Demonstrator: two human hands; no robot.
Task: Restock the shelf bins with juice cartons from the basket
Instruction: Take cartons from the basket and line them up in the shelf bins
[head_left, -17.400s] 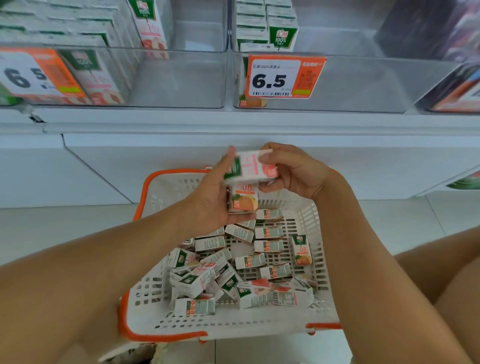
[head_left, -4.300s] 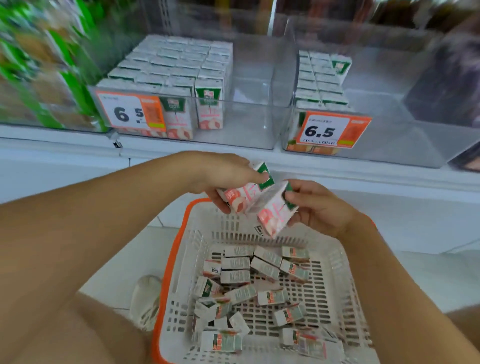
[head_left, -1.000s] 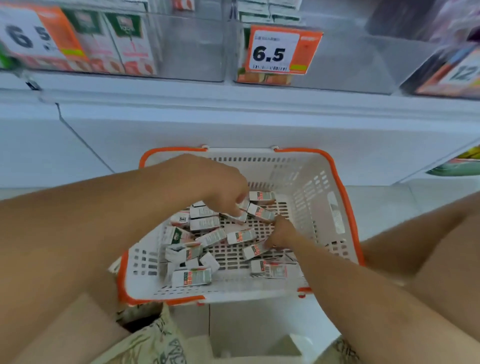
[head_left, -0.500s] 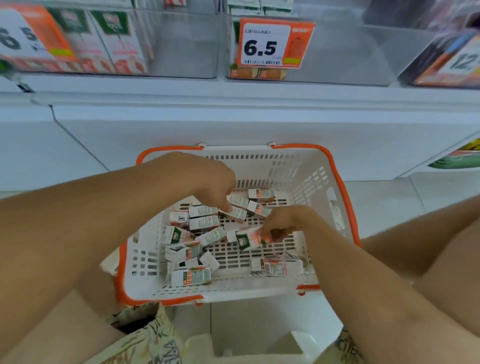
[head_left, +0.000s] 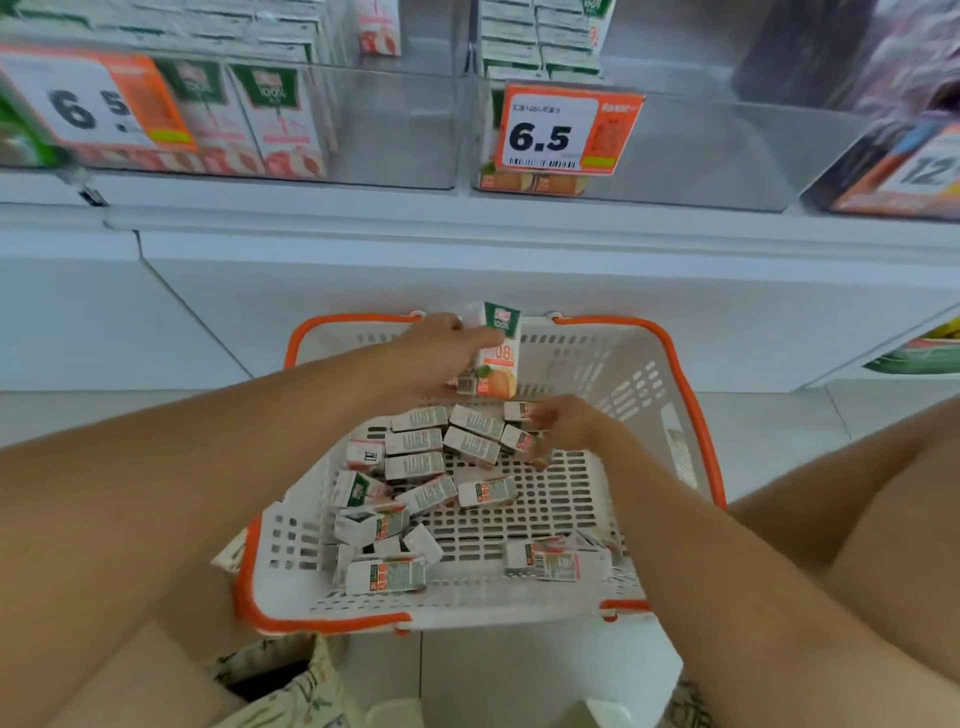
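A white basket with an orange rim (head_left: 693, 415) stands on the floor below the shelf, with several small juice cartons (head_left: 415, 465) lying loose in it. My left hand (head_left: 436, 358) is shut on one orange juice carton (head_left: 500, 358), held upright with its green top up, near the basket's far rim. My right hand (head_left: 569, 423) is low in the basket, its fingers spread over the cartons at the far right of the pile (head_left: 517, 441), and I see nothing lifted in it. Above, the clear left shelf bin (head_left: 405, 130) holds peach cartons. The right shelf bin (head_left: 701, 156) holds orange cartons behind a 6.5 price tag (head_left: 566, 130).
A white shelf base (head_left: 467, 270) runs just behind the basket. A dark product box with a price label (head_left: 904, 171) fills the bin at the far right. My bare knees flank the basket, and patterned fabric (head_left: 291, 686) lies at the bottom edge.
My left hand has come up out of the pile with an upright carton at the far rim. My right hand no longer holds the green-topped carton and has moved onto the far cartons.
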